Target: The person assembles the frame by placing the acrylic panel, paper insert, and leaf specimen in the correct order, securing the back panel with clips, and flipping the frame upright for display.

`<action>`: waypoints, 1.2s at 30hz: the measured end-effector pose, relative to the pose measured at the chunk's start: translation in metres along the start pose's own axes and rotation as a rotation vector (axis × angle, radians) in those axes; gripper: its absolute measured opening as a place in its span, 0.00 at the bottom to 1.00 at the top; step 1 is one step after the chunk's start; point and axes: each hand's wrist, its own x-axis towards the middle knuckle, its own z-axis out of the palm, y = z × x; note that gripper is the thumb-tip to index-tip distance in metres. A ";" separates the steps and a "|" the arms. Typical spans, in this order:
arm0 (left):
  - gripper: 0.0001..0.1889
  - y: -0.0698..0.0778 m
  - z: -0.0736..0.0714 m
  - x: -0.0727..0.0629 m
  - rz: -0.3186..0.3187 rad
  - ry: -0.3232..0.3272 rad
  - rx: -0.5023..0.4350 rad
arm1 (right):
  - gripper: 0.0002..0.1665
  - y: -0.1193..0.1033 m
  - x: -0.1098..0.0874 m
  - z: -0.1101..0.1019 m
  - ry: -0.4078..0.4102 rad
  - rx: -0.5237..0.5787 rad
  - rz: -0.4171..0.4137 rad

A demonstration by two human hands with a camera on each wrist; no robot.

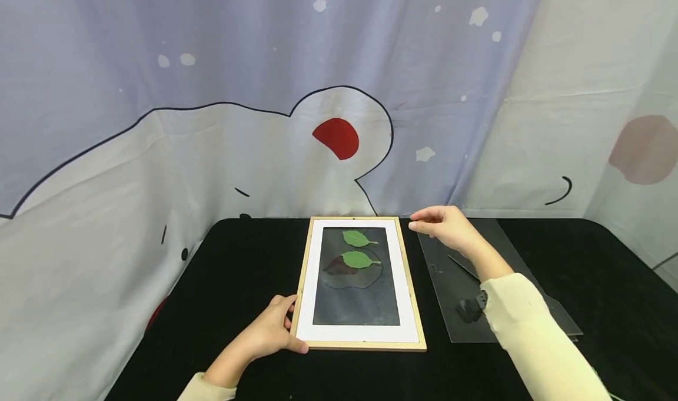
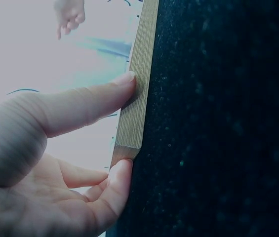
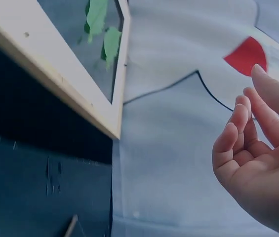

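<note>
A light wooden picture frame point(image 1: 361, 341) with a white mat lies on the black-covered table. Behind its reflective pane are two green leaves, an upper leaf point(image 1: 356, 238) and a lower leaf point(image 1: 357, 259), on a dark backing. My left hand point(image 1: 272, 327) grips the frame's near left corner, thumb on the near edge and fingers at the left side. In the left wrist view the thumb and a fingertip meet the wooden corner point(image 2: 129, 148). My right hand point(image 1: 445, 227) hovers beside the far right corner, its fingers loosely bent and holding nothing.
Right of the frame lies a black board point(image 1: 466, 324). A thin pointed tool point(image 1: 463, 267) rests on it, partly hidden by the right arm, near a shiny dark piece point(image 1: 468, 311). A patterned curtain point(image 1: 238, 153) hangs behind the table.
</note>
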 end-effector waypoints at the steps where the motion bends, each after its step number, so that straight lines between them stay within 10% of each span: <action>1: 0.52 -0.001 0.000 0.000 0.002 -0.001 -0.001 | 0.23 0.001 -0.007 -0.005 0.003 0.001 -0.002; 19: 0.52 -0.004 -0.002 0.000 -0.005 0.011 0.004 | 0.18 0.046 -0.145 -0.077 0.228 -0.176 0.026; 36: 0.52 -0.001 -0.002 -0.001 -0.013 0.010 0.006 | 0.06 0.112 -0.228 -0.089 0.364 -0.194 0.226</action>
